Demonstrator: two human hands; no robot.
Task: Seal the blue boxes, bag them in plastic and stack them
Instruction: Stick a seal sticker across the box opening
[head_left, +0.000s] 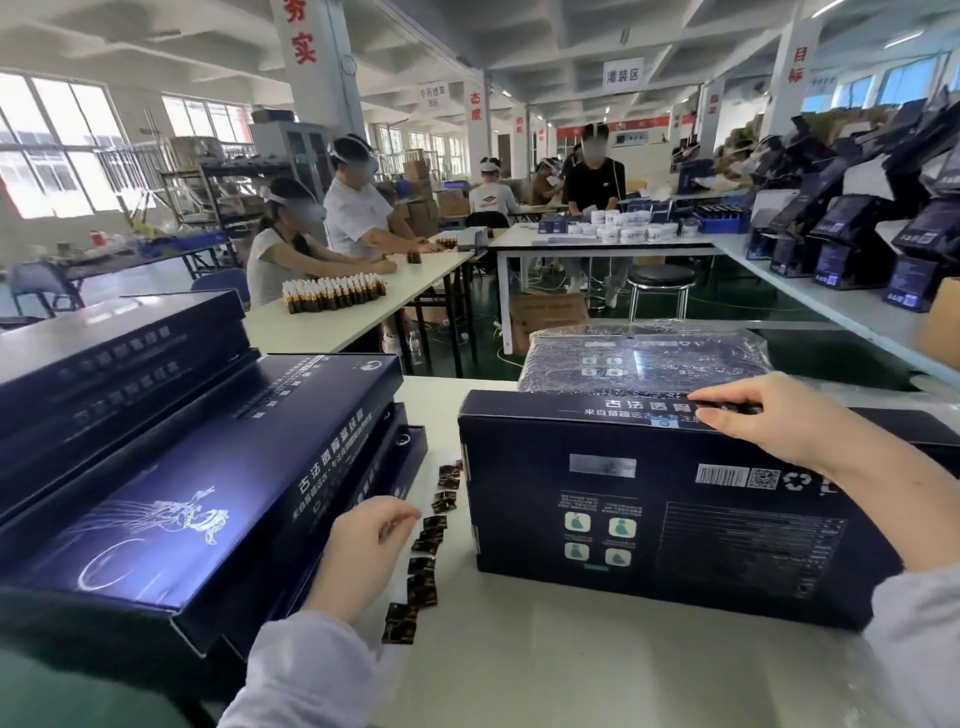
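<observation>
A dark blue box lies on the white table with its printed back face up. My right hand rests on the box's far top edge, with thumb and fingers pinching a small dark sticker there. My left hand hovers over a strip of small dark seal stickers lying between the box and a leaning pile of blue boxes on my left. Its fingers are curled; I cannot make out whether they hold a sticker. Behind the box sits a plastic-wrapped box.
Clear plastic film lies at the far right of the table. More blue boxes are heaped on the right-hand table. Other people work at tables ahead, with rows of small brown bottles. A stool stands in the aisle.
</observation>
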